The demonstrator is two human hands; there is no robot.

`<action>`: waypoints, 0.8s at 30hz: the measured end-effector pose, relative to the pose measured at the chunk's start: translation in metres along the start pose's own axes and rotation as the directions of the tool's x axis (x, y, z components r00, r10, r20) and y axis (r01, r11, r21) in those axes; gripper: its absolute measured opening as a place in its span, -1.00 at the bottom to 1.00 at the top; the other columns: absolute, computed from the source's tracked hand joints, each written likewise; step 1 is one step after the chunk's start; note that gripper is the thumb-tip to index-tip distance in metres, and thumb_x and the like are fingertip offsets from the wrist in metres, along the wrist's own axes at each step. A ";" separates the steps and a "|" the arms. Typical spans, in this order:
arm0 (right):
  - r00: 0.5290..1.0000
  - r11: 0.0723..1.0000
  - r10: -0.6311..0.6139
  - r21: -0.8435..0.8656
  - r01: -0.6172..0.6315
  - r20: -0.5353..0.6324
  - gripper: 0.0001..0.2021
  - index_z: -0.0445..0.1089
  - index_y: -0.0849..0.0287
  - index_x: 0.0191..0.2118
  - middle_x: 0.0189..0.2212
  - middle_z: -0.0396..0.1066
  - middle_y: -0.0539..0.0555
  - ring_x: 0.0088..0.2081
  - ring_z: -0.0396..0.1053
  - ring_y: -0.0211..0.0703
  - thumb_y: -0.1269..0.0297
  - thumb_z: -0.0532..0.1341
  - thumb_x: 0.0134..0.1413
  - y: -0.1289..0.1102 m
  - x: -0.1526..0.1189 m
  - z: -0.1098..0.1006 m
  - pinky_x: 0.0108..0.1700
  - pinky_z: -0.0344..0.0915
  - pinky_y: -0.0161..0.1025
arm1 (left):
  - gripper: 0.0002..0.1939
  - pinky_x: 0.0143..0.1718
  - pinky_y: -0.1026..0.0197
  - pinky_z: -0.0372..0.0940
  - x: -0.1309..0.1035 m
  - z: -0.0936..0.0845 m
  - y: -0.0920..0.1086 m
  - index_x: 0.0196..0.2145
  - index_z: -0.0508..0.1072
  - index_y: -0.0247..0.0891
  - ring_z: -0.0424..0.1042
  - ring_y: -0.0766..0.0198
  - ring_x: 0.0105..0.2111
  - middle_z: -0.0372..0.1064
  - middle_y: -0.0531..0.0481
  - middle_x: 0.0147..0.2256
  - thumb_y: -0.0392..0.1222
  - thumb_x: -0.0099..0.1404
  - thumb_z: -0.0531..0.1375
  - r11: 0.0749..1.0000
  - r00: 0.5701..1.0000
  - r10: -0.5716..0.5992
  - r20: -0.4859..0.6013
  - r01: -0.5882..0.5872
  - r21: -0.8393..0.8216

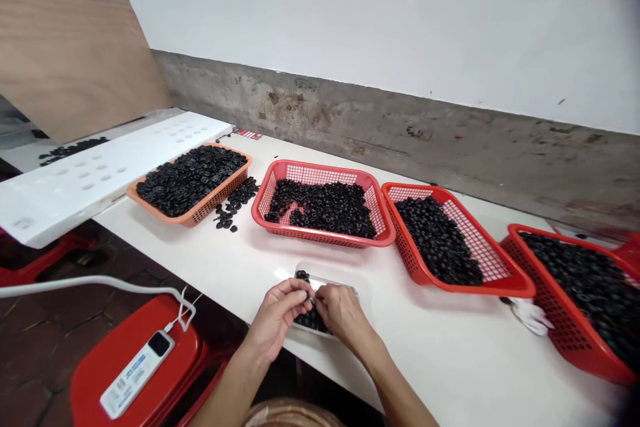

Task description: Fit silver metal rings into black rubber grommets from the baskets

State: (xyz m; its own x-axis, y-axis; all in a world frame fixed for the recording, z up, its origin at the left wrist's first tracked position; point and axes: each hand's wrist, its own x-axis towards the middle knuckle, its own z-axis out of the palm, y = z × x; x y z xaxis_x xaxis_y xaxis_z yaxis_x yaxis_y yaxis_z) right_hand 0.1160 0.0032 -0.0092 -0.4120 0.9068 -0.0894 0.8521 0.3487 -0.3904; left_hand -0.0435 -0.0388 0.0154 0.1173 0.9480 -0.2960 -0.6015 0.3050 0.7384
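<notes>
Both my hands meet above a small white tray (367, 290) near the table's front edge. Inside it lie small round black parts (303, 275), partly covered by my fingers. My left hand (280, 313) is closed in a pinch on a small black part (307, 296). My right hand (343, 312) pinches close beside it, its fingertips nearly touching the left ones; what it holds is too small to make out. Straight behind the tray stands a red basket (320, 233) of small black rings (330, 208).
An orange basket (197, 215) of flat black pieces stands left, with loose pieces (235, 203) beside it. Two more red baskets (493, 283) (565, 320) stand right, near a crumpled white cloth (531, 315). A red stool (100, 360) below holds a white power bank (137, 373) with a cable.
</notes>
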 end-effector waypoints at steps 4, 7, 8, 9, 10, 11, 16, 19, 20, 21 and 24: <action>0.997 0.985 0.047 0.169 -0.036 -0.060 -0.83 0.52 0.22 -0.35 -0.43 0.56 0.11 -0.39 0.49 -0.14 0.47 0.16 0.07 -0.002 -0.004 -0.010 -0.35 0.20 -0.34 | -0.91 -0.29 0.38 0.29 0.001 -0.001 -0.001 -0.33 0.58 -0.34 0.38 0.40 -0.41 0.47 -0.05 -0.35 -0.29 0.17 0.35 1.000 1.000 -0.002 0.000 0.002 0.001; 0.993 0.955 0.077 0.293 -0.049 -0.087 -0.83 0.51 0.21 -0.35 -0.53 0.52 0.04 -0.52 0.43 -0.21 0.43 0.15 0.10 0.000 -0.008 -0.014 -0.43 0.21 -0.37 | -0.89 -0.29 0.37 0.28 0.000 0.000 -0.001 -0.33 0.58 -0.34 0.37 0.39 -0.41 0.47 -0.05 -0.35 -0.27 0.16 0.35 1.000 1.000 0.001 0.000 -0.001 0.016; 0.992 0.944 0.085 0.326 -0.050 -0.095 -0.83 0.50 0.21 -0.34 -0.55 0.50 0.02 -0.55 0.41 -0.22 0.42 0.14 0.11 0.001 -0.009 -0.014 -0.46 0.21 -0.37 | -0.89 -0.29 0.37 0.28 0.000 0.001 0.000 -0.33 0.58 -0.34 0.37 0.39 -0.41 0.47 -0.05 -0.35 -0.26 0.16 0.36 1.000 1.000 0.003 -0.001 -0.003 0.024; 0.990 0.934 0.094 0.352 -0.052 -0.101 -0.83 0.50 0.21 -0.32 -0.57 0.48 0.00 -0.57 0.39 -0.23 0.40 0.14 0.12 0.002 -0.010 -0.014 -0.47 0.22 -0.37 | -0.88 -0.29 0.36 0.27 -0.001 0.002 0.000 -0.34 0.59 -0.33 0.36 0.38 -0.41 0.47 -0.05 -0.35 -0.25 0.15 0.36 0.999 1.000 0.004 -0.001 -0.004 0.035; 0.988 0.924 0.101 0.378 -0.050 -0.116 -0.83 0.49 0.21 -0.31 -0.58 0.47 -0.01 -0.57 0.38 -0.23 0.38 0.14 0.12 0.002 -0.012 -0.015 -0.47 0.23 -0.37 | -0.88 -0.30 0.36 0.26 -0.001 0.004 0.001 -0.34 0.59 -0.33 0.36 0.38 -0.41 0.47 -0.05 -0.35 -0.24 0.14 0.36 0.999 1.000 0.006 -0.001 -0.006 0.048; 0.984 0.912 0.102 0.408 -0.034 -0.146 -0.84 0.49 0.21 -0.30 -0.57 0.47 -0.01 -0.56 0.38 -0.23 0.36 0.14 0.13 0.003 -0.013 -0.016 -0.47 0.25 -0.36 | -0.87 -0.31 0.35 0.25 -0.002 0.005 0.001 -0.34 0.59 -0.33 0.36 0.38 -0.42 0.47 -0.05 -0.35 -0.22 0.13 0.37 0.998 1.000 0.009 -0.001 -0.009 0.063; 0.900 0.834 0.024 0.505 0.222 -0.435 -0.89 0.48 0.16 -0.28 -0.42 0.48 0.04 -0.45 0.39 -0.21 0.29 0.20 0.18 -0.001 -0.029 -0.031 -0.37 0.34 -0.31 | -0.81 -0.36 0.34 0.19 -0.004 0.012 -0.002 -0.33 0.60 -0.32 0.33 0.37 -0.45 0.46 -0.04 -0.39 -0.15 0.13 0.38 0.986 0.999 0.016 0.028 -0.021 0.165; 0.836 0.814 -0.067 0.455 0.362 -0.545 -0.91 0.47 0.12 -0.20 -0.31 0.49 0.07 -0.34 0.44 -0.20 0.35 0.21 0.22 -0.007 -0.040 -0.040 -0.30 0.40 -0.30 | -0.77 -0.37 0.32 0.19 -0.004 0.016 -0.006 -0.32 0.61 -0.32 0.31 0.37 -0.47 0.44 -0.02 -0.44 -0.11 0.11 0.40 0.984 0.999 0.004 0.042 -0.011 0.179; 0.815 0.810 -0.101 0.428 0.401 -0.571 -0.90 0.46 0.11 -0.18 -0.27 0.49 0.08 -0.29 0.46 -0.19 0.38 0.21 0.23 -0.009 -0.042 -0.042 -0.27 0.42 -0.30 | -0.75 -0.37 0.32 0.18 -0.003 0.017 -0.007 -0.32 0.62 -0.32 0.30 0.38 -0.48 0.44 -0.01 -0.45 -0.10 0.10 0.42 0.985 0.999 -0.005 0.039 -0.002 0.175; 0.794 0.809 -0.134 0.398 0.433 -0.593 -0.87 0.46 0.10 -0.15 -0.24 0.49 0.09 -0.24 0.48 -0.18 0.41 0.20 0.24 -0.010 -0.045 -0.044 -0.24 0.44 -0.30 | -0.73 -0.38 0.32 0.18 -0.003 0.018 -0.008 -0.31 0.62 -0.32 0.30 0.38 -0.49 0.44 -0.01 -0.46 -0.09 0.08 0.43 0.986 0.999 -0.015 0.035 0.008 0.169; 0.740 0.814 -0.220 0.298 0.498 -0.636 -0.76 0.46 0.08 -0.06 -0.20 0.49 0.11 -0.17 0.50 -0.16 0.49 0.17 0.25 -0.011 -0.048 -0.047 -0.18 0.48 -0.28 | -0.71 -0.38 0.33 0.18 -0.002 0.021 -0.011 -0.29 0.64 -0.31 0.29 0.40 -0.50 0.45 -0.01 -0.46 -0.07 0.08 0.43 0.987 0.998 -0.039 0.047 0.031 0.158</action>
State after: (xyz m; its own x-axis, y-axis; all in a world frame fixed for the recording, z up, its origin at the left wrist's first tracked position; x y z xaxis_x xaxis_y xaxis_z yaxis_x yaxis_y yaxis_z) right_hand 0.1412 -0.0332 0.0421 -0.2868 0.7449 0.6024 0.3921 0.6650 -0.6356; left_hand -0.0208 -0.0423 0.0210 0.1774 0.9385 -0.2962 -0.4652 0.3452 0.8151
